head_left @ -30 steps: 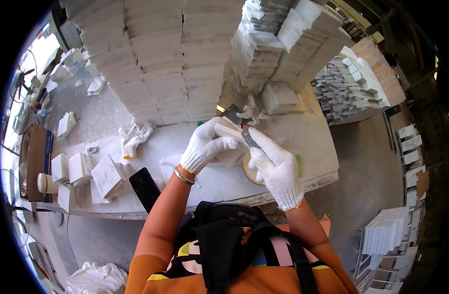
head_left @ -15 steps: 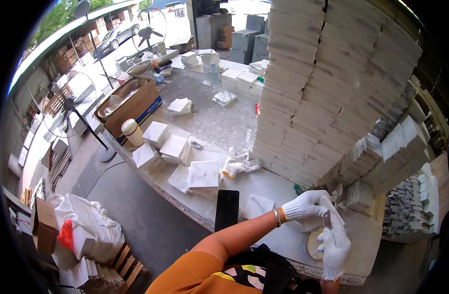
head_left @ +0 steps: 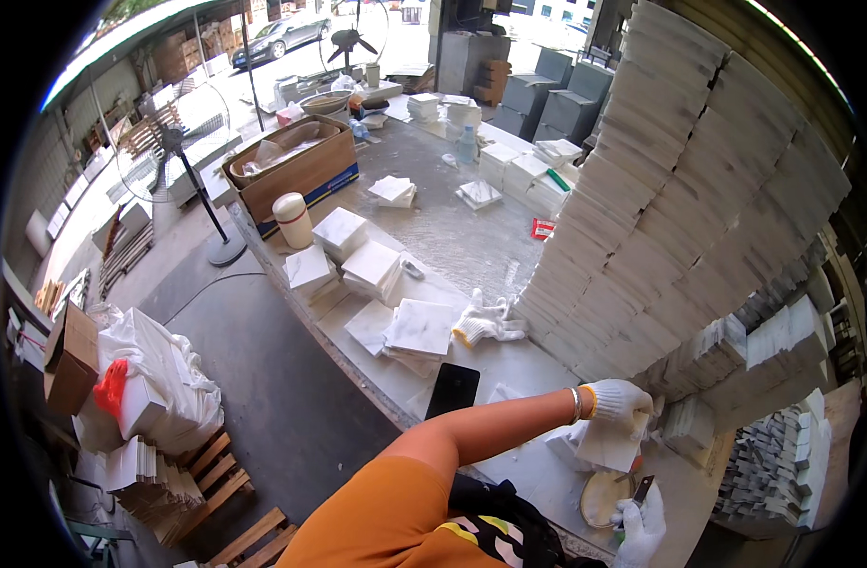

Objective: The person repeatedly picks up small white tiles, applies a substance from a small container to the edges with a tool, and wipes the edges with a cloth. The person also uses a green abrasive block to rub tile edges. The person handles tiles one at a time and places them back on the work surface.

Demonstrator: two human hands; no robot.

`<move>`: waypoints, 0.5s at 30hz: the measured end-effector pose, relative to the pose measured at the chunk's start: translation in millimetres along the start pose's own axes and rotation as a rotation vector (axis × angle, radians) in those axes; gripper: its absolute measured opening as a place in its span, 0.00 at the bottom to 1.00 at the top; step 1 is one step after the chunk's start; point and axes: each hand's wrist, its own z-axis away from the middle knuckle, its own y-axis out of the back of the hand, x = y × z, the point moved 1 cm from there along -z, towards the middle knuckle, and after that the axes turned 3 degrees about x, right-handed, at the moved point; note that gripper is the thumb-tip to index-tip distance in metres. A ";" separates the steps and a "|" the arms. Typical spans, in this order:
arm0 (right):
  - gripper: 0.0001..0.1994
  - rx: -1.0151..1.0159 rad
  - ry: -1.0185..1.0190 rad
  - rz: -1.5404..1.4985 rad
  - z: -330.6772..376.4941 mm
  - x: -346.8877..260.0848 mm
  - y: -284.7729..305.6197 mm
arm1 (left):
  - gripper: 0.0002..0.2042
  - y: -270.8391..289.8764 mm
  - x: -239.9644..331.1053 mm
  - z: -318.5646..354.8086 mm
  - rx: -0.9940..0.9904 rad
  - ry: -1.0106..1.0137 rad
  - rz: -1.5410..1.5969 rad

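My left hand point(head_left: 621, 399), in a white knit glove, grips the far edge of a square white marble tile point(head_left: 606, 445), holding it tilted. Below it, my right hand point(head_left: 642, 526), also gloved, is closed round a small putty knife point(head_left: 645, 488), its dark blade pointing up. Beside the knife lies a round, shallow beige dish point(head_left: 598, 500); what is in it I cannot make out. More white tile pieces point(head_left: 568, 445) lie just left of the held tile, partly hidden by my left arm.
A tall wall of stacked tiles point(head_left: 661, 208) rises beyond my hands. Left along the bench are a black phone point(head_left: 452, 390), a spare glove point(head_left: 490, 320), small tile stacks point(head_left: 419, 327), a cream canister point(head_left: 292, 221) and a cardboard box point(head_left: 296, 170). Wrapped tiles point(head_left: 159, 379) stand on the floor.
My right hand has drawn the putty knife away from the tile, down toward the dish. My left hand still holds the tile, and the view has turned to the left.
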 end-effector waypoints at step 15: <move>0.30 -0.045 -0.004 -0.035 -1.3 -17.7 -27.6 | 0.19 -5.2 16.0 48.8 0.475 -0.002 0.187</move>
